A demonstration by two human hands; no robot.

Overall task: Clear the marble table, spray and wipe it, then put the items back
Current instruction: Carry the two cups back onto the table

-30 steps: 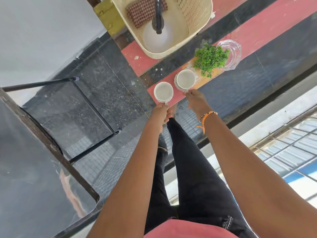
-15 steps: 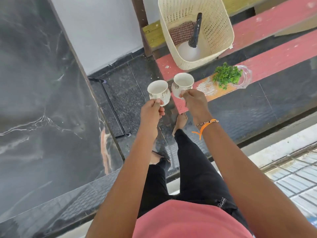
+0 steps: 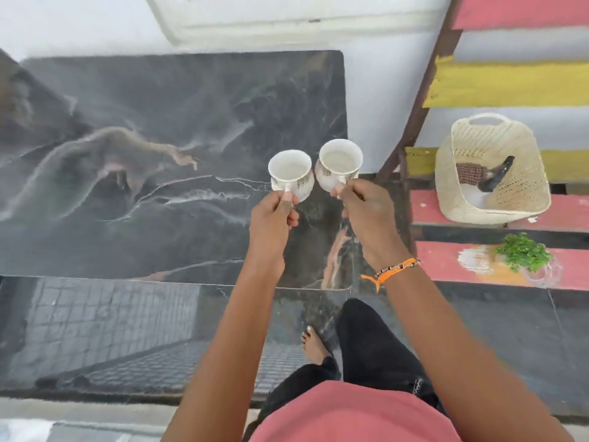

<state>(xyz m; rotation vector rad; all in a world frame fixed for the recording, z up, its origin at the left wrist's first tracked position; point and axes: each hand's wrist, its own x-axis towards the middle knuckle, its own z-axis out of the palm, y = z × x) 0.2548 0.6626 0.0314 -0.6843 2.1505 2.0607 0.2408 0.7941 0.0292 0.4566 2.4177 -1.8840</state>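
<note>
Cups are held upright by their handles over the bare marble table [image 3: 127,122], left cup [image 3: 289,173] pinched in the left hand [image 3: 271,215], right cup [image 3: 339,164] in the right hand [image 3: 366,212], probably for setting back down.

Head camera (the only view) looks steeply down, close over the marble table [image 3: 127,154].

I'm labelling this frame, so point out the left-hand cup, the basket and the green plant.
left-hand cup [image 3: 289,169]: head view, inner bowl.
basket [image 3: 529,183]: head view, right wall.
green plant [image 3: 522,252]: head view, foliage middle.
</note>
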